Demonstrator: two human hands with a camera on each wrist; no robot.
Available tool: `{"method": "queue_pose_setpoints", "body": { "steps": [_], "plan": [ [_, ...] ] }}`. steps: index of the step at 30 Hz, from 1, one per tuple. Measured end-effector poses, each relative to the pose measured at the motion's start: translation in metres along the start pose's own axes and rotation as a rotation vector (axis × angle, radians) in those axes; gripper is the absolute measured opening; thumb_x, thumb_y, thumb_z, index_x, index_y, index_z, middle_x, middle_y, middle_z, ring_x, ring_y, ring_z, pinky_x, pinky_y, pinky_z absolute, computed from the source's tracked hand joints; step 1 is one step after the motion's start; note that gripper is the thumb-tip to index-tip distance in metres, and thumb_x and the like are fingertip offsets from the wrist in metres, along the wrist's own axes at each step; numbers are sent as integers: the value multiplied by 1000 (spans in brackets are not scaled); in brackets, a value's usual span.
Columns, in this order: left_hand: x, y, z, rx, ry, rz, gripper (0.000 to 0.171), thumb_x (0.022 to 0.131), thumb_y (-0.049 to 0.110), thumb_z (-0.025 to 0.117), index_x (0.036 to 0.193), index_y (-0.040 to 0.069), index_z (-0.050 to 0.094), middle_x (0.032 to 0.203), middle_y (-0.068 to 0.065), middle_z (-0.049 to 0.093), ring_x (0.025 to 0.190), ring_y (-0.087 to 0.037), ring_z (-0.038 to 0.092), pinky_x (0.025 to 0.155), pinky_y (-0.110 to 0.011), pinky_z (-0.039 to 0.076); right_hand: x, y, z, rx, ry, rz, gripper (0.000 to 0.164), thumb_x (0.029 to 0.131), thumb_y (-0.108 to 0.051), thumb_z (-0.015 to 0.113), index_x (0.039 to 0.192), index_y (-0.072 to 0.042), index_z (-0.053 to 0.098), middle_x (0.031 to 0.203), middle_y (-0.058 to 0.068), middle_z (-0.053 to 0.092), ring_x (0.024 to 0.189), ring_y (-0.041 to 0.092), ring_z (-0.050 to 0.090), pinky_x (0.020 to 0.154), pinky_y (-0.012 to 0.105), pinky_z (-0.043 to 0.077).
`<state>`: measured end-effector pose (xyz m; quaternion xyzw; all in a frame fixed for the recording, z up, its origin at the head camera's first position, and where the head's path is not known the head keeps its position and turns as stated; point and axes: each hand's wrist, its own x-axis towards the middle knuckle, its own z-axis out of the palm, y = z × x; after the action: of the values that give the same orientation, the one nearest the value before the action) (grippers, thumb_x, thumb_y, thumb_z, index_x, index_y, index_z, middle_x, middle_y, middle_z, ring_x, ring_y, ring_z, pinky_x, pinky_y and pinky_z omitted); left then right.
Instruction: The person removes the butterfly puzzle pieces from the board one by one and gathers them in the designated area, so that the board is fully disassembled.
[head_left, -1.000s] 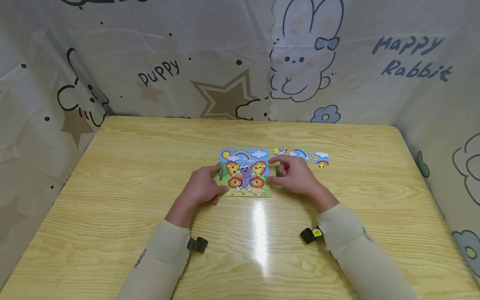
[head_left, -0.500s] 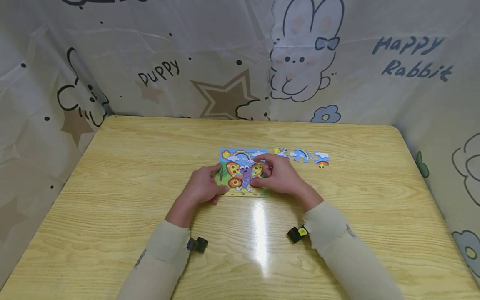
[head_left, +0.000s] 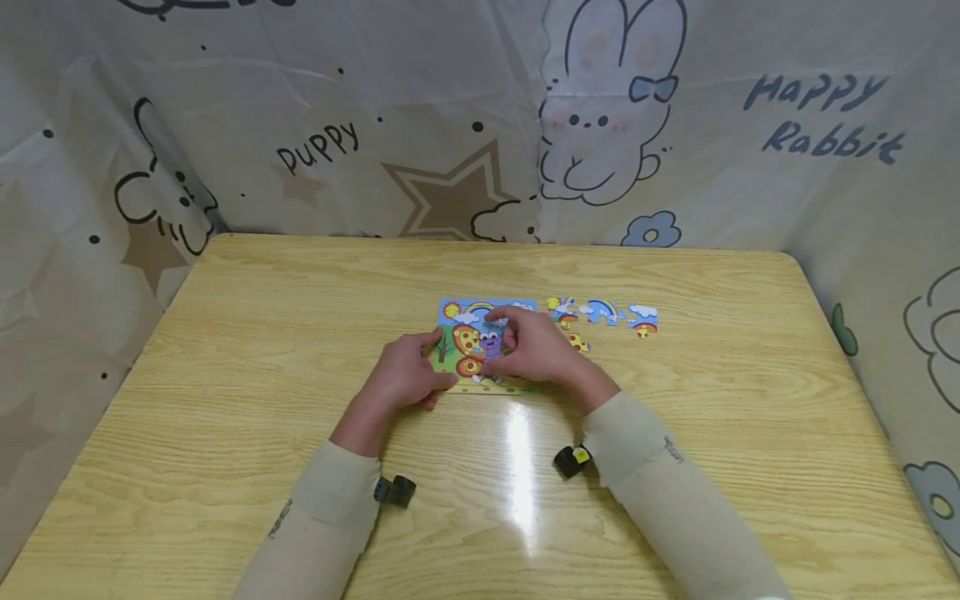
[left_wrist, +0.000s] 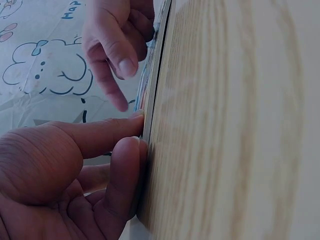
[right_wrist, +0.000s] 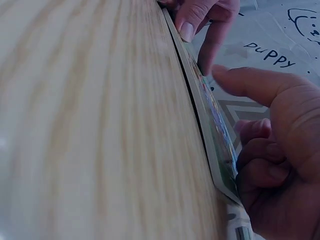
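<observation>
A puzzle board (head_left: 468,340) with a purple butterfly, a sun and a rainbow lies flat near the middle of the table. My left hand (head_left: 405,369) grips its left edge; in the left wrist view, the thumb and fingers (left_wrist: 122,167) pinch the thin rim. Over the board's right part hovers my right hand (head_left: 536,346), thumb and index finger stretched apart with nothing visible between them. The right wrist view has its other fingers (right_wrist: 262,160) curled in beside the board. This hand hides the butterfly's right wings.
Several loose puzzle pieces lie right of the board, among them a rainbow piece (head_left: 602,312), a cloud piece (head_left: 643,317) and a yellow-and-red piece (head_left: 578,342). The wooden table (head_left: 300,292) ends at a patterned cloth (head_left: 330,192) behind. Each wrist carries a small black camera (head_left: 572,461).
My right hand has moved left from the board's right edge to above its right part, uncovering loose pieces behind it. The left hand and the board have stayed in place.
</observation>
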<state>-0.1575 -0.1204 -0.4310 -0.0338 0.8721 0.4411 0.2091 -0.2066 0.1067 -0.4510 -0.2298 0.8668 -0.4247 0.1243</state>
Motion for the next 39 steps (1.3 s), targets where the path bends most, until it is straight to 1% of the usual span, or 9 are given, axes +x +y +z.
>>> {"method": "queue_pose_setpoints", "body": {
  "steps": [6,12,20,27,39],
  "plan": [
    [1,0,0,8,5,5,82,87,12,80,156,9,36,59,-12,60,43,-20,59,47,-33,52,3,0,2,-13,-17,57,70,70,-29,93,129,-9,60,69,1,52,59,15,44,59,32,39],
    [0,1,0,3,4,-8,81,88,12,79,156,9,35,59,-13,60,43,-21,59,47,-33,52,3,-3,1,-24,-24,94,71,70,-28,93,129,-9,59,70,2,54,59,15,46,58,32,39],
    [1,-1,1,-6,8,2,82,86,11,81,155,9,36,60,-13,59,44,-22,59,48,-34,53,4,-2,2,2,-27,128,70,69,-22,94,128,-9,59,72,2,55,61,16,48,61,32,42],
    [1,-2,1,-2,10,-3,82,87,12,81,155,9,36,61,-13,59,44,-22,60,48,-34,53,4,-3,3,23,-24,163,68,69,-23,94,126,-9,59,73,3,54,61,17,46,60,33,40],
    [0,-1,1,0,10,8,82,86,11,81,155,8,37,60,-13,59,43,-22,59,48,-35,53,3,-3,3,67,-23,170,68,70,-20,94,127,-10,57,71,2,53,59,16,44,58,32,39]
  ]
}}
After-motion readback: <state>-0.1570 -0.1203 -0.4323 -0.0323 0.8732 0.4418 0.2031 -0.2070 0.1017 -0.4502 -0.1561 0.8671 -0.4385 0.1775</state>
